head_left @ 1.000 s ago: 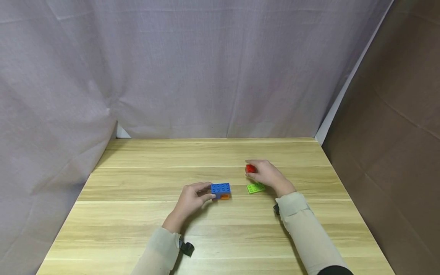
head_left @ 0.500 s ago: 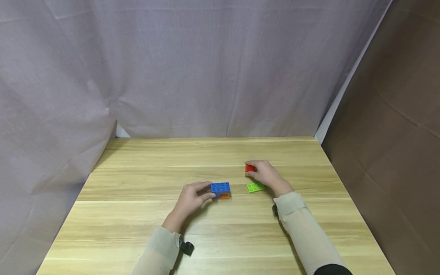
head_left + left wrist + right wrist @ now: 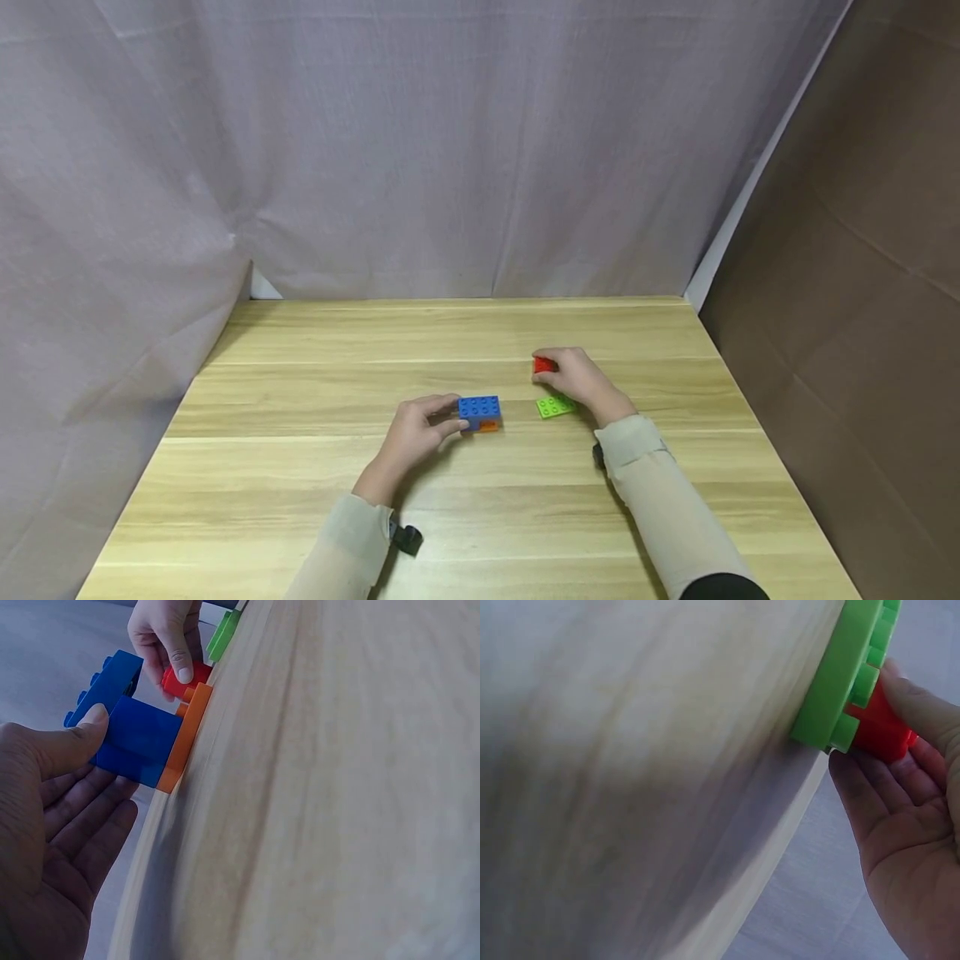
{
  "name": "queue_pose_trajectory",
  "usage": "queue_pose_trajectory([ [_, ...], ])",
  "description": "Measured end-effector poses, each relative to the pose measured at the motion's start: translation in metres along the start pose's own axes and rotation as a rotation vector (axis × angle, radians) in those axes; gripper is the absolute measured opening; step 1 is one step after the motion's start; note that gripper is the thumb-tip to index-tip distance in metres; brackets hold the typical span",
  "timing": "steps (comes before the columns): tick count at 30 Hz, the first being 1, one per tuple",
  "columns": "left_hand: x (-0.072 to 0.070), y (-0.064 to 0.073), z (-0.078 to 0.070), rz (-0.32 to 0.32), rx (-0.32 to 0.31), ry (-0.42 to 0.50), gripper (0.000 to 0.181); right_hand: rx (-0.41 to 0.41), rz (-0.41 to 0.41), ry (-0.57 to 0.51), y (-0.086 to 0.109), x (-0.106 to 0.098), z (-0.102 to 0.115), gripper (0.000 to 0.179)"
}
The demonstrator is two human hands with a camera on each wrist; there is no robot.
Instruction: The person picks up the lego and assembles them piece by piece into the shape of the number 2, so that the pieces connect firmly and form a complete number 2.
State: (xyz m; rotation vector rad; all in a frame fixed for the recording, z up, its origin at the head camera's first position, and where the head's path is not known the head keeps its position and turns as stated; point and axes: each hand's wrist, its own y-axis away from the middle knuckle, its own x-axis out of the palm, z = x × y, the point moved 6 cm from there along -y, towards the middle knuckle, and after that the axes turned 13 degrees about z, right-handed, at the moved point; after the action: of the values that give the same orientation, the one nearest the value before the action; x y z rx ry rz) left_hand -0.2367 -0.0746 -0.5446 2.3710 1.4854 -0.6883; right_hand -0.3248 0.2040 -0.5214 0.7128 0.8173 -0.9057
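My left hand (image 3: 412, 432) pinches a small stack of toy building bricks between thumb and fingers. Its top is a long blue brick (image 3: 478, 408), fixed over a shorter blue brick (image 3: 140, 739). Below them is a flat orange brick (image 3: 185, 739) down at the tabletop, with studs showing beneath the blue overhang. My right hand (image 3: 581, 379) pinches a red brick (image 3: 543, 364) between thumb and fingers, and they partly cover it. Nearer than the red brick, a flat light-green brick (image 3: 553, 407) lies studs up, its right end under my right hand in the head view.
The wooden table (image 3: 480, 517) extends on all sides of the bricks. A grey cloth (image 3: 375, 150) hangs behind its far edge and on the left, and a brown cloth (image 3: 862, 333) hangs along the right.
My right fingers have closed in slightly on the red brick. The left hand and its stack stay in place, and the whole head view has shifted a little.
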Motion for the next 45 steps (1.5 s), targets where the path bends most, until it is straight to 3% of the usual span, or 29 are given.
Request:
queue_pose_trajectory([
  [45, -0.0014, 0.0017, -0.0016, -0.005, -0.012, 0.005, 0.052, 0.003, 0.001, -0.014, -0.0016, 0.0010, -0.0017, 0.047],
])
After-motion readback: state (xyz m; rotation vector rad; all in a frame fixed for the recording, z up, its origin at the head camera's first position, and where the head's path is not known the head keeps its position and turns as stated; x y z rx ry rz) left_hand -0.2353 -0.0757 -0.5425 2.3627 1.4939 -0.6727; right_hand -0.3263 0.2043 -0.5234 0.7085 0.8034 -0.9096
